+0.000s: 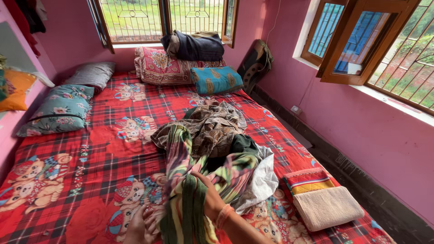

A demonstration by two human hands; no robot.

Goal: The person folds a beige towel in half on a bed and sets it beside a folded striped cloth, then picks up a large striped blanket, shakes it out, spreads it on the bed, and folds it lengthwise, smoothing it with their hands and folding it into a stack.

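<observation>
We look down on a bed (pixel 68 180) that fills most of the frame, spread with a red plaid sheet printed with teddy bears, inside a room with pink walls (pixel 379 135). Barred windows (pixel 149 18) run along the top of the frame and the upper right, their wooden shutters swung open. Pillows (pixel 61 110) lie at the left edge, and a bolster (pixel 216 80) and folded bedding (pixel 194 46) sit at top centre under the window. A heap of clothes (pixel 212 126) lies mid-frame, and folded towels (pixel 323 203) rest at lower right, near the heap. Our right hand (pixel 208 194), at bottom centre, grips a scarf (pixel 190 180), fingers closed on its bunched cloth. The scarf is striped in green, pink and yellow, long and crumpled, and it runs from the heap down to the bottom edge. Our left hand (pixel 138 228), at the bottom edge, touches the scarf's lower end; we cannot tell whether it is closed.
</observation>
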